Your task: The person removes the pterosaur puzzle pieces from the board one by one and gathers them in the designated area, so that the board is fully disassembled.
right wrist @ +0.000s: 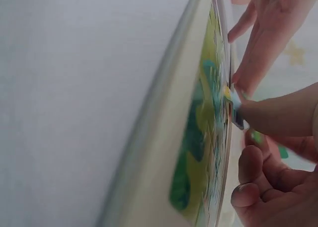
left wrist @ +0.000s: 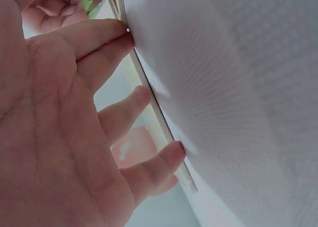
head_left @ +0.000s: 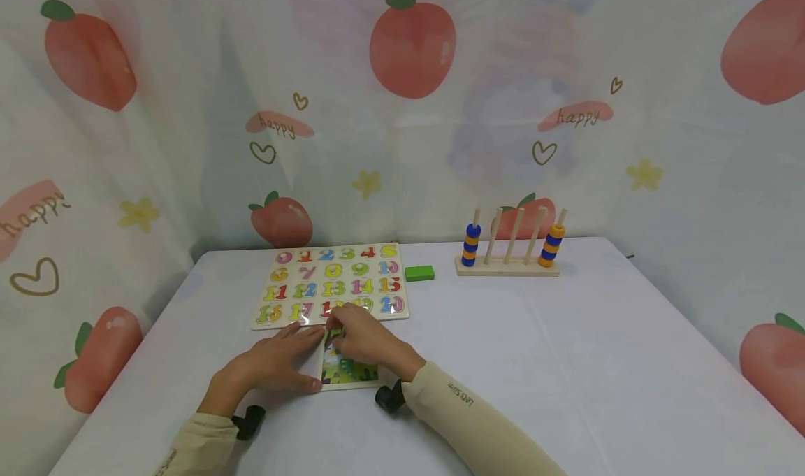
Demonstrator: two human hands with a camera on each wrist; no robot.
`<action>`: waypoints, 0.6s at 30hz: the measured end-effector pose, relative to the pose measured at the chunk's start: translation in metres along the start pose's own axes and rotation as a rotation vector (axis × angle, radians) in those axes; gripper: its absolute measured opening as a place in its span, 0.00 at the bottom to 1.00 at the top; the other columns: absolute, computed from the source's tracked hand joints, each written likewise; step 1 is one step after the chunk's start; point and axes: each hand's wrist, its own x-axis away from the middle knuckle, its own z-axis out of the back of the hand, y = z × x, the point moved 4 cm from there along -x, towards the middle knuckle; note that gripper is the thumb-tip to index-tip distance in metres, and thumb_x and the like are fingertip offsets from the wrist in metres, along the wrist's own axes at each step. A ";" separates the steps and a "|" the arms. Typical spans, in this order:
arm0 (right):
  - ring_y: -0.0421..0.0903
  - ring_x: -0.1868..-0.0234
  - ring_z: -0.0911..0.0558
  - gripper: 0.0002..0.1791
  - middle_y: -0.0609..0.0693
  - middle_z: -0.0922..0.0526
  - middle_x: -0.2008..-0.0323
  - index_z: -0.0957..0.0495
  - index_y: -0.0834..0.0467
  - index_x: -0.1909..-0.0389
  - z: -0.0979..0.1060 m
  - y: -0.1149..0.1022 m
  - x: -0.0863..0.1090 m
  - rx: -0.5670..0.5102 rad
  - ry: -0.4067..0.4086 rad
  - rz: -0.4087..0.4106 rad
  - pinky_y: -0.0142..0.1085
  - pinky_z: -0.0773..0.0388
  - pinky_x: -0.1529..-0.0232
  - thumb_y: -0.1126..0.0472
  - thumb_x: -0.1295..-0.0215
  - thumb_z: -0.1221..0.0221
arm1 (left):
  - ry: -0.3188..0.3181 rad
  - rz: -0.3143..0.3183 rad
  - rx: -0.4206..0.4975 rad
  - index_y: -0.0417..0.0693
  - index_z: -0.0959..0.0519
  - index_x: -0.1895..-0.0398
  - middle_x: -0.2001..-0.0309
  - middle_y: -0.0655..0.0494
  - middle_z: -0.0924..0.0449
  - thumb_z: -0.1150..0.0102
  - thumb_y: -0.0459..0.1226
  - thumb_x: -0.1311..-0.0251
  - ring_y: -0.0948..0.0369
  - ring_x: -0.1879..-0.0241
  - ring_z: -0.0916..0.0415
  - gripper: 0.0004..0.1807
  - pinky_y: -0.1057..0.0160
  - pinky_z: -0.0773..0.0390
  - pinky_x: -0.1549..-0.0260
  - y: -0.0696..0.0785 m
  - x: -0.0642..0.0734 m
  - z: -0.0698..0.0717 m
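Observation:
A small jigsaw puzzle [head_left: 349,372] with a green, cartoon-like picture lies in a pale frame at the table's front. My left hand [head_left: 277,361] rests beside its left edge, thumb near the lower left corner. The left wrist view shows the fingers [left wrist: 121,115] straight and spread, their tips touching a thin board edge. Over the puzzle's upper left part, my right hand [head_left: 365,335] pinches a puzzle piece [right wrist: 237,110] between thumb and fingers. The piece is tilted just off the picture surface. Most of it is hidden by the fingers.
Directly behind the puzzle lies a number board [head_left: 333,273] with coloured numerals. A green block [head_left: 419,273] sits at its right side. Farther right stands a wooden peg rack [head_left: 508,270] with blue and orange beads on its outer pegs. A printed curtain [head_left: 440,147] hangs behind the table.

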 end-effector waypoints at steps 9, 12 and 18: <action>0.40 0.68 0.24 0.10 0.48 0.18 0.67 0.16 0.58 0.50 0.000 0.004 0.004 -0.163 0.034 -0.007 0.30 0.26 0.65 0.72 0.27 0.37 | -0.002 0.015 0.001 0.52 0.35 0.16 0.17 0.48 0.40 0.18 0.55 0.45 0.40 0.17 0.55 0.55 0.22 0.46 0.29 0.002 0.001 0.002; 0.40 0.67 0.24 0.09 0.46 0.19 0.67 0.16 0.59 0.51 0.001 0.006 0.003 -0.168 0.061 -0.034 0.30 0.25 0.64 0.71 0.28 0.36 | -0.003 0.024 0.010 0.53 0.35 0.16 0.17 0.47 0.40 0.18 0.55 0.46 0.40 0.17 0.55 0.55 0.21 0.46 0.30 0.002 0.002 0.002; 0.41 0.63 0.21 0.06 0.44 0.18 0.65 0.16 0.57 0.54 0.006 0.012 0.002 -0.212 0.106 -0.073 0.32 0.21 0.60 0.68 0.28 0.34 | -0.005 0.044 0.010 0.54 0.35 0.16 0.17 0.46 0.40 0.18 0.55 0.46 0.40 0.17 0.54 0.55 0.20 0.46 0.31 0.002 0.002 0.002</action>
